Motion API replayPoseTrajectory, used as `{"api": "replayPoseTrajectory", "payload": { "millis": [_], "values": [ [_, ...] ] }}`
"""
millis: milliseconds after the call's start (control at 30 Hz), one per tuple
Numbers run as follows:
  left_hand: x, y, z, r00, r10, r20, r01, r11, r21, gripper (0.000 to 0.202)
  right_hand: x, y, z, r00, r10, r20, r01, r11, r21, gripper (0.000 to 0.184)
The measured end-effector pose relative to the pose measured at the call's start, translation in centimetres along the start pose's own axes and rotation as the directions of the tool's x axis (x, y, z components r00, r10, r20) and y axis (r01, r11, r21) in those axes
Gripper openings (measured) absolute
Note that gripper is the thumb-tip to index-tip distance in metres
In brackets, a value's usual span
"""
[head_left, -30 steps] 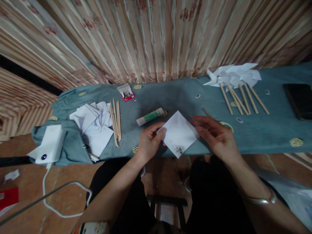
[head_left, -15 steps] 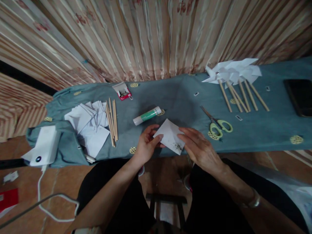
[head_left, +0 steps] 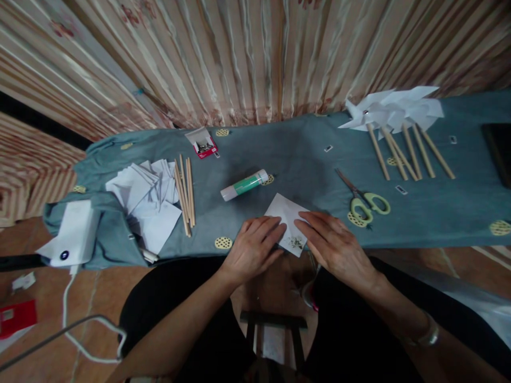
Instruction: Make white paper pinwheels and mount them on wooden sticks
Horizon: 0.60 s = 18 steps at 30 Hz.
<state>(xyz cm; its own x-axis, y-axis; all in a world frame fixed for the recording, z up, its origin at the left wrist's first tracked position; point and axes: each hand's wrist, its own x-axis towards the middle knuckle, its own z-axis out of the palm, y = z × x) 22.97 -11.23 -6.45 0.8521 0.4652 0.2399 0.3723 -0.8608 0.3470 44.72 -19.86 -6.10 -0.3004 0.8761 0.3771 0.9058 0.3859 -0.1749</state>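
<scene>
A folded white paper square (head_left: 288,217) lies at the near edge of the blue-covered table (head_left: 303,159). My left hand (head_left: 254,248) rests flat on its left part, fingers stretched out together. My right hand (head_left: 333,246) lies flat on its right part, fingers extended. A small dark mark shows on the paper's near corner between the hands. Neither hand grips anything. A glue stick (head_left: 244,185) with a green label lies just beyond the paper.
Green-handled scissors (head_left: 364,200) lie right of the paper. White paper pinwheels (head_left: 395,114) on wooden sticks are at the far right. A pile of white paper squares (head_left: 146,199), loose wooden sticks (head_left: 186,194) and a small red box (head_left: 203,142) sit left. A white device (head_left: 72,234) with a cable sits on the left end.
The paper was held up open as a square between both hands. It was folded over, and now both hands press it flat on the table edge.
</scene>
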Motion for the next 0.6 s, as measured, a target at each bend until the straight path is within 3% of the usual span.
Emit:
{"api": "replayPoseTrajectory", "payload": {
  "millis": [400, 500, 600],
  "values": [
    [0.08, -0.05, 0.16, 0.99, 0.083, -0.112, -0.078, 0.996, 0.051, 0.027, 0.36, -0.17, -0.65, 0.997, -0.067, 0.029, 0.067, 0.997, -0.025, 0.028],
    [-0.01, -0.31, 0.2, 0.989, 0.078, -0.127, -0.073, 0.996, 0.045, 0.021, 0.21, 0.06, -0.59, 1.0, -0.019, 0.014, 0.019, 0.999, 0.037, 0.028],
    [0.05, -0.48, 0.03, 0.99, 0.019, -0.139, -0.023, 0.999, -0.029, 0.019, 0.17, 0.41, -0.51, 0.995, 0.1, -0.006, -0.097, 0.972, 0.215, 0.021]
  ]
}}
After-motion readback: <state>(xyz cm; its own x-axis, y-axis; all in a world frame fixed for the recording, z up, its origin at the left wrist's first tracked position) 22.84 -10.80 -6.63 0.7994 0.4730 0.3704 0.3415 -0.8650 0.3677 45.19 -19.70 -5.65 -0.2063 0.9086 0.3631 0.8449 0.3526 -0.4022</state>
